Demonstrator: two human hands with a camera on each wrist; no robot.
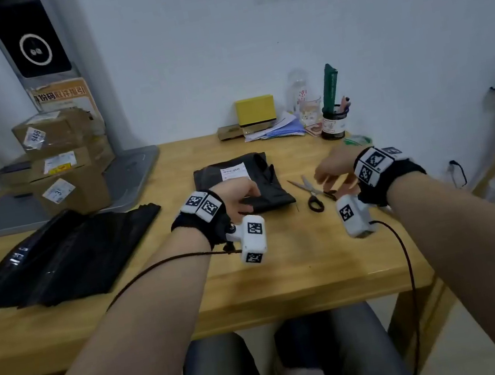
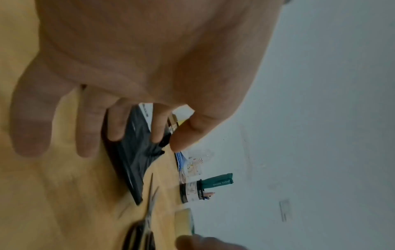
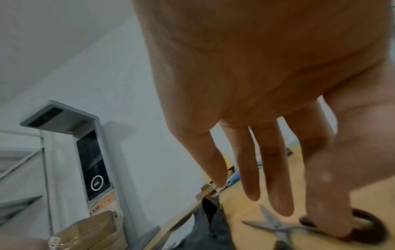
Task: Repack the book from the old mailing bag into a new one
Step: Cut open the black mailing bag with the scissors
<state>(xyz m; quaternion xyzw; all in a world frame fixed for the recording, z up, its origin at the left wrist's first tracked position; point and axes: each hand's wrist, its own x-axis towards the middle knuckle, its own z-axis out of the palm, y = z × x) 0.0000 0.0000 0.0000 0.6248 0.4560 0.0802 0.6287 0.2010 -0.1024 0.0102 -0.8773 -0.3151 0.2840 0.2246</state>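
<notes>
The old mailing bag [image 1: 256,169], dark grey with a white label [image 1: 234,172], lies flat in the middle of the wooden table [image 1: 286,272]. My left hand [image 1: 242,203] rests on its near edge; in the left wrist view two straight fingers [image 2: 115,128] lie on the bag [image 2: 132,162] and the thumb stands apart. Scissors [image 1: 312,192] lie partly open just right of the bag. My right hand [image 1: 331,178] hovers over them with straight fingers [image 3: 275,177], the thumb tip touching a black handle loop [image 3: 367,223]. A stack of new black bags [image 1: 64,254] lies at the left. The book is hidden.
Stacked cardboard parcels [image 1: 65,162] stand on a grey platform at the back left, before a tall kiosk [image 1: 35,42]. Along the wall sit a yellow box [image 1: 255,110], loose papers [image 1: 279,129], a clear bottle [image 1: 299,93] and a pen cup [image 1: 333,123]. Cables trail off both wrists.
</notes>
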